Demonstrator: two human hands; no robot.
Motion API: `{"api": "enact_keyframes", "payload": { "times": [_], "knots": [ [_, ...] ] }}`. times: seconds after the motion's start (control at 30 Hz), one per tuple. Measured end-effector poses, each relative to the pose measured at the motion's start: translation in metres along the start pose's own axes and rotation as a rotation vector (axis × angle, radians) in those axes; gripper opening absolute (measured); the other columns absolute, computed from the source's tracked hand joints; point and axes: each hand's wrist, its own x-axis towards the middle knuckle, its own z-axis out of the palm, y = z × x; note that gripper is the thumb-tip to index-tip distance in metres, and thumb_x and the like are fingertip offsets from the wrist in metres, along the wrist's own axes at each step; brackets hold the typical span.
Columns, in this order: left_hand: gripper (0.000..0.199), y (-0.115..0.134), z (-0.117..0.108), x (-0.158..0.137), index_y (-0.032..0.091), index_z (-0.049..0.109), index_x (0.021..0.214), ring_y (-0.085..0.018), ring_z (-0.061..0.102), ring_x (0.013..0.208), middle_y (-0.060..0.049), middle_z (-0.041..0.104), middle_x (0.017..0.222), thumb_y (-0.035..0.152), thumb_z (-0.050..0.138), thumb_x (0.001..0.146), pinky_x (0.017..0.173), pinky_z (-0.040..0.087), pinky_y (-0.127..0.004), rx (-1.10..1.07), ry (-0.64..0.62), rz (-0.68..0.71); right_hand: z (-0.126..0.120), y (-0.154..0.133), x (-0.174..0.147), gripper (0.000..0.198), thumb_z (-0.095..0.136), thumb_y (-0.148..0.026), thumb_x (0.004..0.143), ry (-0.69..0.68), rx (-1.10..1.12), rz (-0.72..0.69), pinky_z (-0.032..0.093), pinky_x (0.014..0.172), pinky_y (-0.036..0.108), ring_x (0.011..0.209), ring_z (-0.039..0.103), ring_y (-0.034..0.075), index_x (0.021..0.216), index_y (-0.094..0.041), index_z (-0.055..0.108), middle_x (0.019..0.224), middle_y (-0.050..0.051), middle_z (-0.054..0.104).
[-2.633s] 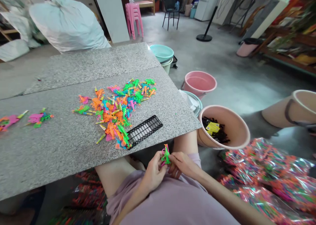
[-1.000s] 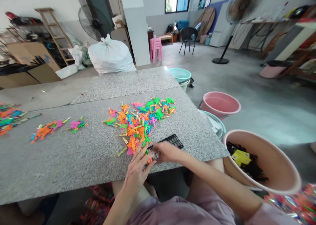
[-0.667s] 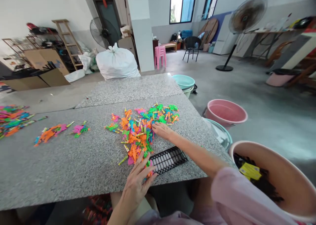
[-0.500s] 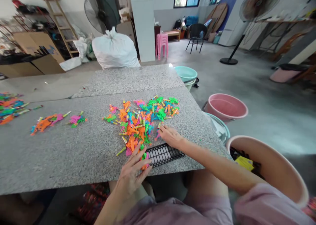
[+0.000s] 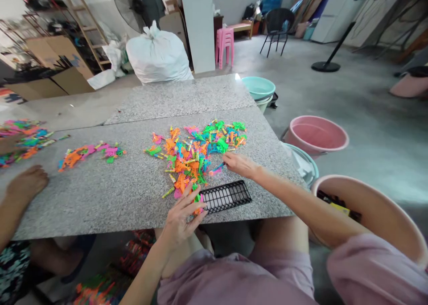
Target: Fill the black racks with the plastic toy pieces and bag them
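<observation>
My left hand (image 5: 182,212) is curved around a few small bright plastic toys (image 5: 198,199), green, pink and orange, at the left end of a black mesh basket (image 5: 230,197). Thumb and fingers lie on either side of them. Beyond the basket, my right hand (image 5: 241,164) pinches the end of a small blue plastic toy (image 5: 219,167) with a pink part near it. The fingertips hide its near end. Both hands border a loose pile of mixed plastic toys (image 5: 192,155) in orange, green, blue and pink, many with yellow patterned tubes.
Another person's hand (image 5: 30,180) rests on the granite table (image 5: 110,198) at left, near a second toy pile (image 5: 28,140). A small toy cluster (image 5: 88,152) lies between. Right of the table stand a pink tub (image 5: 317,135) and an orange tub (image 5: 377,207). A white sack (image 5: 158,55) stands behind.
My right hand has risen slightly away from the basket, with the blue toy now showing in its fingers. My left hand keeps its place at the basket. Another person's hand has appeared at left.
</observation>
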Motion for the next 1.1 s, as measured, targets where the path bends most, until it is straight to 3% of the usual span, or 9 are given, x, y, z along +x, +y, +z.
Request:
{"api": "enact_keyframes", "payload": {
  "times": [0.1, 0.17, 0.33, 0.5, 0.6, 0.77, 0.9, 0.97, 1.1],
  "knots": [
    [0.014, 0.002, -0.002, 0.001, 0.019, 0.071, 0.100, -0.028, 0.039, 0.140, -0.013, 0.059, 0.135, 0.019, 0.061, 0.090, 0.109, 0.044, -0.045, 0.001, 0.006, 0.009, 0.014, -0.024, -0.027, 0.015, 0.053, -0.013, 0.081, 0.123, 0.392, 0.287, 0.041, 0.067, 0.025, 0.068, 0.055, 0.014, 0.096, -0.015, 0.054, 0.079, 0.002, 0.060],
    [0.015, 0.003, -0.003, 0.002, 0.019, 0.071, 0.101, -0.027, 0.038, 0.141, -0.014, 0.059, 0.135, 0.019, 0.061, 0.090, 0.109, 0.045, -0.044, 0.006, 0.008, 0.024, 0.029, -0.043, -0.037, 0.015, 0.056, -0.016, 0.076, 0.134, 0.620, 0.356, 0.040, 0.063, 0.024, 0.063, 0.052, 0.013, 0.091, -0.016, 0.051, 0.072, -0.001, 0.057],
    [0.015, 0.003, -0.004, 0.000, 0.019, 0.070, 0.102, -0.027, 0.036, 0.142, -0.014, 0.057, 0.137, 0.017, 0.063, 0.089, 0.110, 0.043, -0.043, 0.008, -0.002, 0.028, 0.055, -0.064, -0.042, 0.017, 0.053, -0.009, 0.068, 0.162, 0.822, 0.390, 0.040, 0.064, 0.024, 0.065, 0.054, 0.013, 0.081, -0.018, 0.047, 0.074, -0.001, 0.060],
    [0.017, 0.003, -0.002, -0.003, 0.019, 0.069, 0.103, -0.027, 0.033, 0.143, -0.013, 0.057, 0.138, 0.014, 0.063, 0.088, 0.112, 0.041, -0.044, -0.005, 0.000, -0.001, 0.050, -0.069, -0.039, 0.017, 0.059, -0.009, 0.068, 0.257, 0.860, 0.364, 0.043, 0.067, 0.025, 0.069, 0.057, 0.014, 0.080, -0.018, 0.052, 0.077, 0.000, 0.062],
    [0.017, 0.004, -0.003, -0.002, 0.019, 0.069, 0.103, -0.028, 0.035, 0.143, -0.013, 0.056, 0.139, 0.014, 0.063, 0.088, 0.111, 0.043, -0.043, 0.009, -0.009, -0.008, 0.052, -0.080, -0.028, 0.013, 0.063, -0.011, 0.073, 0.247, 0.906, 0.287, 0.045, 0.072, 0.024, 0.075, 0.062, 0.015, 0.083, -0.018, 0.058, 0.084, 0.001, 0.067],
    [0.017, 0.005, -0.003, -0.001, 0.019, 0.069, 0.102, -0.029, 0.036, 0.142, -0.013, 0.055, 0.139, 0.013, 0.064, 0.087, 0.107, 0.046, -0.045, 0.044, -0.006, 0.017, 0.055, -0.095, -0.002, 0.020, 0.058, -0.007, 0.080, 0.037, 0.625, 0.185, 0.047, 0.079, 0.026, 0.088, 0.067, 0.019, 0.096, -0.016, 0.065, 0.092, 0.007, 0.071],
    [0.019, 0.004, -0.001, -0.002, 0.019, 0.068, 0.104, -0.030, 0.035, 0.143, -0.013, 0.047, 0.147, 0.012, 0.064, 0.087, 0.107, 0.047, -0.045, 0.058, 0.016, 0.035, 0.040, -0.102, 0.012, 0.036, 0.053, -0.010, 0.085, -0.132, 0.302, 0.147, 0.048, 0.076, 0.031, 0.089, 0.068, 0.027, 0.121, -0.010, 0.057, 0.094, 0.014, 0.071],
    [0.020, 0.002, 0.001, -0.001, 0.020, 0.067, 0.105, -0.029, 0.033, 0.144, -0.011, 0.046, 0.149, 0.011, 0.064, 0.087, 0.107, 0.047, -0.045, 0.077, 0.045, 0.069, 0.032, -0.106, 0.017, 0.037, 0.052, -0.012, 0.087, -0.171, 0.230, 0.122, 0.048, 0.075, 0.031, 0.090, 0.068, 0.027, 0.123, -0.011, 0.054, 0.094, 0.014, 0.071],
    [0.021, -0.002, 0.000, 0.002, 0.020, 0.064, 0.109, -0.029, 0.029, 0.146, -0.010, 0.060, 0.135, 0.015, 0.063, 0.089, 0.109, 0.045, -0.049, 0.143, -0.009, 0.131, 0.033, -0.110, 0.018, 0.033, 0.054, -0.017, 0.088, -0.200, 0.199, 0.076, 0.048, 0.074, 0.030, 0.092, 0.067, 0.026, 0.121, -0.015, 0.056, 0.096, 0.012, 0.070]
  ]
}}
